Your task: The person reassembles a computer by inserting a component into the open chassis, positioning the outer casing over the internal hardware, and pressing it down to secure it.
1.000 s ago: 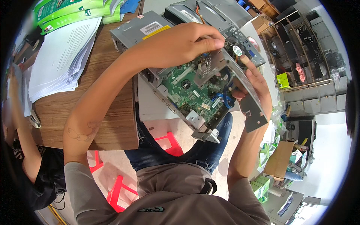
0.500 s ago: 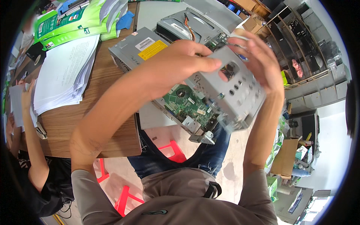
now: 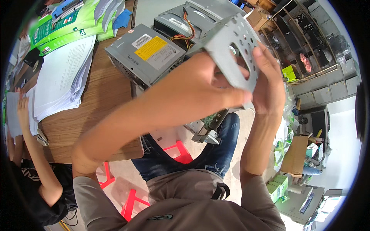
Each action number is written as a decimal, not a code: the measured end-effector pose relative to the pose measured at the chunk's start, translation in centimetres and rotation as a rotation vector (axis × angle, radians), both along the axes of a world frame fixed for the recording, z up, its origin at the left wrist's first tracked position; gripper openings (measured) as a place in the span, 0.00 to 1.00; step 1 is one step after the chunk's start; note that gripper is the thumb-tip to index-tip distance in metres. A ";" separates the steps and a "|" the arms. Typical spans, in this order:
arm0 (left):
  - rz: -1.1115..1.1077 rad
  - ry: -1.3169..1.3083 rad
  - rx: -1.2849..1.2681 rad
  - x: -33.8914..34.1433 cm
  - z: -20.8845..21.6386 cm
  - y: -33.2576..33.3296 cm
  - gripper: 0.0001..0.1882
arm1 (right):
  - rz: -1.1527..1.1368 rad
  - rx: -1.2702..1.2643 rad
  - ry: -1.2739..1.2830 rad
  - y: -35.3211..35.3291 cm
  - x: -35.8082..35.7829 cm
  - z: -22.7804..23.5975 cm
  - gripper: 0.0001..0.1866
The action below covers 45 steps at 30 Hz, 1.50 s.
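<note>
A grey sheet-metal drive bracket [image 3: 224,66] with round holes and a larger cut-out is held up over an opened computer. My left hand [image 3: 204,82] grips its near edge, thumb on the outside. My right hand [image 3: 268,79] is wrapped round its right side, with fingertips near the holes. Beneath my left forearm, only a corner of the green circuit board [image 3: 211,121] shows; the rest is hidden. To the left lies a metal optical drive [image 3: 144,57] with a yellow label. Orange, red and black cables [image 3: 188,32] run behind it, beside a dark drive in the casing.
Stacked papers [image 3: 63,79] lie on the wooden table [image 3: 102,96], below green packages [image 3: 73,29]. Another person's arm [image 3: 34,136] reaches over sheets at far left. Red stools [image 3: 133,204] stand on the floor. Metal shelving [image 3: 304,42] and a cardboard box [image 3: 295,156] are at right.
The bracket has been lifted and tilted, its holed face turning upward and away. My left hand has shifted down onto its near edge. More of the optical drive and cables shows.
</note>
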<state>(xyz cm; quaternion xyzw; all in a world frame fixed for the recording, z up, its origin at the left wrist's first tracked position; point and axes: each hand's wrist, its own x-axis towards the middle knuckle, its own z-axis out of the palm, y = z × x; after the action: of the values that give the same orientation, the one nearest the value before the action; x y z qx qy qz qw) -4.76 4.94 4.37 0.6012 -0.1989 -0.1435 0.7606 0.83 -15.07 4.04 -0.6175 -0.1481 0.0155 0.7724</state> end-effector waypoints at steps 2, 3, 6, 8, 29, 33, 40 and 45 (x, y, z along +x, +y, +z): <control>-0.176 -0.061 -0.024 1.6 1.0 2.0 0.31 | -0.012 0.099 0.107 -0.5 -0.5 -0.4 0.25; -0.277 -0.416 0.265 2.4 1.5 3.9 0.29 | 0.036 0.146 0.158 -0.8 -0.8 -0.7 0.25; -0.301 -0.706 0.755 4.1 0.8 9.6 0.24 | -0.031 0.128 0.178 -0.1 -2.0 -1.4 0.25; -0.221 -0.623 0.961 4.6 0.8 10.9 0.20 | 0.043 0.136 0.187 0.2 -2.5 -1.5 0.25; 0.169 -0.587 0.746 8.0 -4.6 5.9 0.12 | -0.077 -0.108 0.243 1.6 -4.5 -3.3 0.25; 0.244 -0.728 0.794 8.0 -4.9 5.9 0.12 | -0.082 -0.133 0.211 1.5 -4.2 -3.5 0.26; 0.251 -0.695 0.751 8.3 -5.4 5.7 0.15 | -0.037 -0.267 0.205 1.3 -4.5 -3.9 0.25; 0.232 -0.670 0.820 8.0 -5.0 5.6 0.17 | 0.091 -0.246 0.296 0.5 -3.4 -4.4 0.24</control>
<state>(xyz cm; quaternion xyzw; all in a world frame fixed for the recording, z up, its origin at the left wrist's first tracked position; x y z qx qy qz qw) 3.29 10.53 -0.60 0.8794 -0.2908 0.0751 0.3693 -2.54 -14.56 -0.38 -0.6908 -0.0578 0.1588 0.7030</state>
